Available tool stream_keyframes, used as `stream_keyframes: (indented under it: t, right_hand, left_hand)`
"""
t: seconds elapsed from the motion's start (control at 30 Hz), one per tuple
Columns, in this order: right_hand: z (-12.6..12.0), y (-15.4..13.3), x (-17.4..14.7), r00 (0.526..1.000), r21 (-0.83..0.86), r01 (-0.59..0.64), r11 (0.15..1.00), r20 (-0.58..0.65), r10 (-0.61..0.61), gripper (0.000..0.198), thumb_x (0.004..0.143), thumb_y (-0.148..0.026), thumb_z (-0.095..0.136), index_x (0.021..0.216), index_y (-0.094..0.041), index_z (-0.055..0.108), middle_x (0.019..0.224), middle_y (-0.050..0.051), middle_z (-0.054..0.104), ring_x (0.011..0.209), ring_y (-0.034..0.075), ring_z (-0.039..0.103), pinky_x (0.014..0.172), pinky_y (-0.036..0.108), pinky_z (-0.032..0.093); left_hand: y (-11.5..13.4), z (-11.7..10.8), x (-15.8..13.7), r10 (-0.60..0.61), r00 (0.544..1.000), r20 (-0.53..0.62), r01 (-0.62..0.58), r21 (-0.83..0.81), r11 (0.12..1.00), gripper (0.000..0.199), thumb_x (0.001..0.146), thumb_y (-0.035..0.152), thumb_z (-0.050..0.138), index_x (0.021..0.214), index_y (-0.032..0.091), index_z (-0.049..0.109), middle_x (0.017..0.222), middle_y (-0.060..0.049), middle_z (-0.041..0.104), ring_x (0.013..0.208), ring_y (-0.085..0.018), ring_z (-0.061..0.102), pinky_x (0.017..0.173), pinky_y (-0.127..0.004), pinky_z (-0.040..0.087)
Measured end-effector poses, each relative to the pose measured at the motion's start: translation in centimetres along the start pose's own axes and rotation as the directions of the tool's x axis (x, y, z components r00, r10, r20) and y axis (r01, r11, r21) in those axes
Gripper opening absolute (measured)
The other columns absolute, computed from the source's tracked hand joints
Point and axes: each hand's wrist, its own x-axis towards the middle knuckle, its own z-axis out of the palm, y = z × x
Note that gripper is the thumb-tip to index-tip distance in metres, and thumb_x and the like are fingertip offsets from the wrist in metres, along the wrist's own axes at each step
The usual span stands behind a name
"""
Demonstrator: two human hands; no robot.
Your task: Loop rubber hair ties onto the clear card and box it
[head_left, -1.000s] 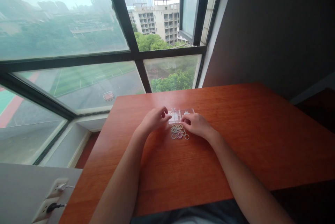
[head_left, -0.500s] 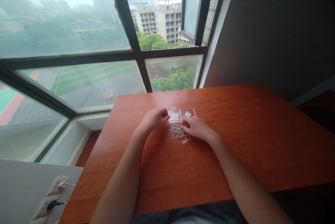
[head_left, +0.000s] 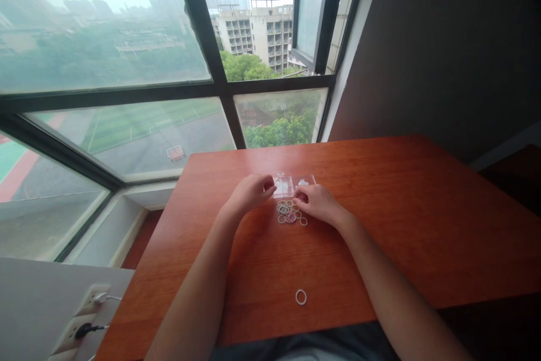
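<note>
A small clear plastic box (head_left: 283,187) stands on the table with its lid (head_left: 310,179) folded open to the right. My left hand (head_left: 252,191) is closed at the box's left side, thumb and fingertips pinched on its edge. Just in front of the box lies a loose pile of pale hair ties (head_left: 285,210), grey, white and pinkish. At the pile's right edge, below the lid, my right hand (head_left: 318,202) has its fingers curled together; whatever is between them is hidden. One single white hair tie (head_left: 301,297) is apart from the pile, near the table's front edge.
The reddish wooden table (head_left: 414,220) reaches to the window (head_left: 270,88) at the back and widens to the right. A dark wall (head_left: 431,57) rises on the right. Sockets with plugs (head_left: 87,330) are on the low wall at the left.
A pale hair tie, blurred just below the pile before, is now much nearer to me, by the front edge. My left hand has shifted slightly right; my right hand has risen a little.
</note>
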Motion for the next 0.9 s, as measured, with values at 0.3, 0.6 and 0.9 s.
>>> stream_keyframes:
  t: [0.3, 0.6, 0.9]
  right_hand:
    - [-0.3, -1.5, -0.3, 0.897, 0.141, 0.075, 0.987, -0.443, -0.005, 0.015, 0.085, -0.031, 0.055, 0.084, -0.02, 0.064, 0.064, -0.001, 0.062, 0.059, 0.012, 0.055, 0.062, 0.022, 0.041]
    - [0.3, -1.2, -0.2, 0.894, 0.091, 0.13, 0.987, -0.441, -0.077, 0.011, 0.083, -0.028, 0.058, 0.085, -0.02, 0.065, 0.064, -0.001, 0.062, 0.057, 0.012, 0.055, 0.059, 0.021, 0.04]
    - [0.1, -1.3, -0.2, 0.912, 0.073, 0.091, 0.993, -0.406, -0.053, 0.011, 0.084, -0.027, 0.057, 0.085, -0.02, 0.066, 0.064, -0.002, 0.062, 0.058, 0.012, 0.056, 0.061, 0.021, 0.041]
  left_hand:
    - [1.7, 0.7, 0.3, 0.067, 0.998, 0.006, -0.065, -0.207, 0.976, 0.015, 0.082, 0.026, 0.056, 0.079, 0.015, 0.065, 0.069, -0.001, 0.062, 0.057, -0.009, 0.047, 0.053, -0.02, 0.033]
    - [3.0, 1.3, 0.5, 0.135, 0.989, -0.061, -0.149, -0.423, 0.894, 0.014, 0.085, 0.023, 0.055, 0.09, 0.014, 0.065, 0.073, -0.001, 0.064, 0.06, -0.008, 0.051, 0.056, -0.018, 0.04]
    - [0.6, 1.9, 1.0, 0.005, 0.965, -0.261, -0.076, -0.265, 0.961, 0.01, 0.08, 0.02, 0.056, 0.081, 0.015, 0.064, 0.071, -0.001, 0.064, 0.061, -0.01, 0.054, 0.058, -0.02, 0.041]
